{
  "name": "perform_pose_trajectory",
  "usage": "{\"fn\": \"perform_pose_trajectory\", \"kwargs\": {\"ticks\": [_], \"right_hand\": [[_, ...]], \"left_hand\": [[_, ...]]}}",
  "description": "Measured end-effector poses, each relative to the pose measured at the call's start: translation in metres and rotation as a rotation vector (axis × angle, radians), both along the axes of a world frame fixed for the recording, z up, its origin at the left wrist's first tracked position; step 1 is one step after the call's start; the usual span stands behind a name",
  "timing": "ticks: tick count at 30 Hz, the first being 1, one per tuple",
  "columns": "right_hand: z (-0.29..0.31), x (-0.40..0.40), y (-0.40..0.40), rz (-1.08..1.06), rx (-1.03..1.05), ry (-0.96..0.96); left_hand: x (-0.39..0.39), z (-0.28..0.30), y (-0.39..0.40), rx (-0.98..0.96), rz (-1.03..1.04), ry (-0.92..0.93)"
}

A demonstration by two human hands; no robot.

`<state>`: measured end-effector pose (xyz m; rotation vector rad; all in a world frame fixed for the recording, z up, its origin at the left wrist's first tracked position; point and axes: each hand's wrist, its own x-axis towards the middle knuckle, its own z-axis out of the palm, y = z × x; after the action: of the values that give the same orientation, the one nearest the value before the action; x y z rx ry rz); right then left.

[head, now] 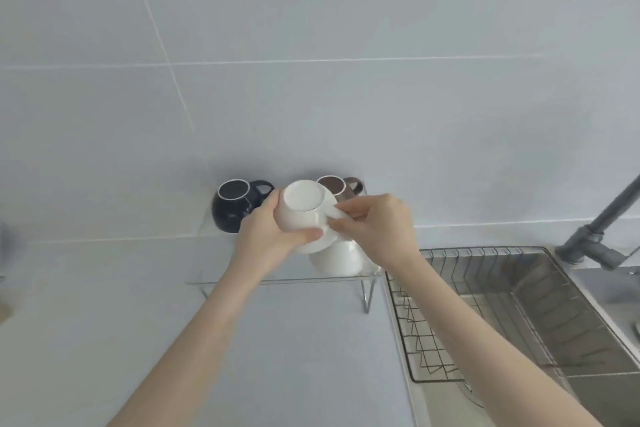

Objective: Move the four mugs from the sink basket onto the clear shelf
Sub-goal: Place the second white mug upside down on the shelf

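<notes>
While both hands grip it, white mug (304, 215) — between fingers (341, 208).

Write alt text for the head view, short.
Both hands, left hand and right hand, hold an upturned white mug above another white mug on the clear shelf. Navy mug and brown mug sit behind; the sink basket looks empty.

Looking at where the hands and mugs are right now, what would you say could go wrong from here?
1. The held white mug, upside down in the left hand and right hand, sits directly over another white mug; lowered carelessly, the two could knock and chip.
2. The clear shelf already carries the navy mug and brown mug, so free room looks tight, and the mug may end up near the front edge.
</notes>
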<state>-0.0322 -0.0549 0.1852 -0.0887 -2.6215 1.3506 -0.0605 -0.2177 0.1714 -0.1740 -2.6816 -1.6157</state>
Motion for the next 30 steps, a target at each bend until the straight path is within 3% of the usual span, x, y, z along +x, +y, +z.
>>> {"fn": "perform_pose_trajectory", "kwargs": {"ticks": [12, 30], "right_hand": [[-0.047, -0.032, -0.11, 0.04, -0.057, -0.171], [-0.073, -0.038, -0.127, 0.064, -0.033, -0.193]], "left_hand": [[-0.019, -0.038, -0.106, -0.002, 0.052, -0.118], [-0.014, -0.065, -0.121, -0.005, 0.13, -0.099]]}}
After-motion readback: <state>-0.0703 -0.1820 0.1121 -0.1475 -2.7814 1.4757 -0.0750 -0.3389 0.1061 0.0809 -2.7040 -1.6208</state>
